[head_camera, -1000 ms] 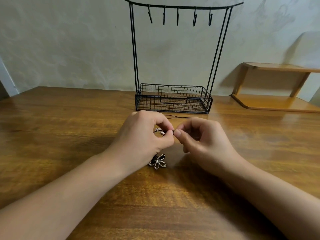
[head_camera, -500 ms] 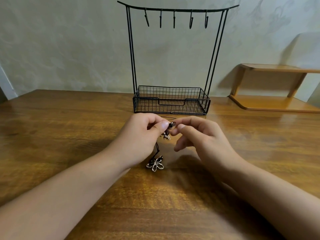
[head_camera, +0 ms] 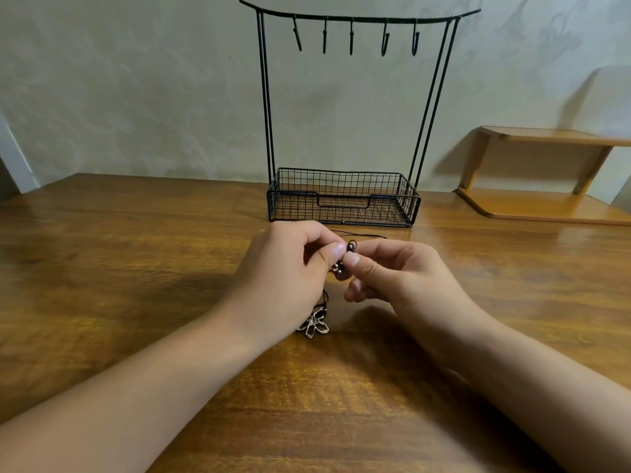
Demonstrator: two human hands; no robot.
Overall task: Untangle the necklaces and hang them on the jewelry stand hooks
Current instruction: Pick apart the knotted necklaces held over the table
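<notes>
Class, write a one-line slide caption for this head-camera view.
Both hands, left hand and right hand, pinch tangled black-cord necklaces before an empty black wire jewelry stand.

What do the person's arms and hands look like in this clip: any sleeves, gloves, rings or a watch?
Both forearms are bare right up to the frame edge, with no sleeve showing. The left hand and right hand have no gloves, and no ring, watch or bracelet shows on the visible sides. The visible nails look short and unpainted.

Bare table (head_camera: pixel 119 268) flanks the jewelry stand (head_camera: pixel 343 199) (shelf (head_camera: pixel 546 206) crowds its right).
</notes>
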